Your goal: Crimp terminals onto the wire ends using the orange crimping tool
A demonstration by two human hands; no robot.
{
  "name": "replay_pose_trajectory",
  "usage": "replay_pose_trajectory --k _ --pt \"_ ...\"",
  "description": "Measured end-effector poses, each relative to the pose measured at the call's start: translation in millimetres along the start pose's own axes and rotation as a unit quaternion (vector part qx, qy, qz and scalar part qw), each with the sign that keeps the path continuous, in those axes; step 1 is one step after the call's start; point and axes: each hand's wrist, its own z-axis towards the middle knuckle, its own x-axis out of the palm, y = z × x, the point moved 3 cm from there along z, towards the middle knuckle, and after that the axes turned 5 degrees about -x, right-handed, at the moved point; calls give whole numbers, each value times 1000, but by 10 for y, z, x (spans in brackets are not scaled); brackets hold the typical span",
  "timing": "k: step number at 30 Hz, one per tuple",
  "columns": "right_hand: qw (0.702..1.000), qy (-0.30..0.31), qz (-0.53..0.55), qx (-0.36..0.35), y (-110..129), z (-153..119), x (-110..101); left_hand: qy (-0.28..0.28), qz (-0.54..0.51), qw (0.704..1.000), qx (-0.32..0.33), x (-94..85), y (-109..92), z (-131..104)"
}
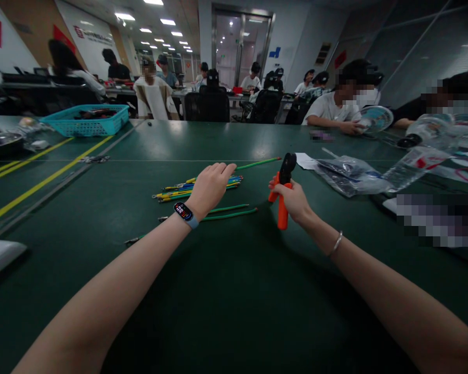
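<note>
My left hand (pixel 209 186), with a watch on the wrist, is closed round a green wire (pixel 259 163) whose reddish tip points right, toward the tool. My right hand (pixel 295 200) grips a crimping tool (pixel 283 210) with orange handles and a black head. The handles are spread apart, and the jaws are too dark to make out. Beneath and beside my left hand lies a bundle of yellow, green and blue wires (pixel 175 195), some with metal lugs on their left ends. Nearer to me, a few separate green wires (pixel 234 213) are partly covered by my left wrist.
A blue basket (pixel 117 126) with dark items stands at the far left of the green table (pixel 226 291). Small metal parts (pixel 94 159) lie by yellow tape lines. Plastic bags (pixel 349 174) and a clear bottle (pixel 411 166) are on the right. Across the table, a person holds a fan (pixel 376 119).
</note>
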Motion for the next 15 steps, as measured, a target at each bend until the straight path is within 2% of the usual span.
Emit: replay_pose_trajectory --k 7,15 --pt "997 18 67 19 -20 26 -14 12 -22 1000 8 75 50 -39" --pt "993 54 103 4 -35 31 -21 4 -68 998 6 162 113 -71"
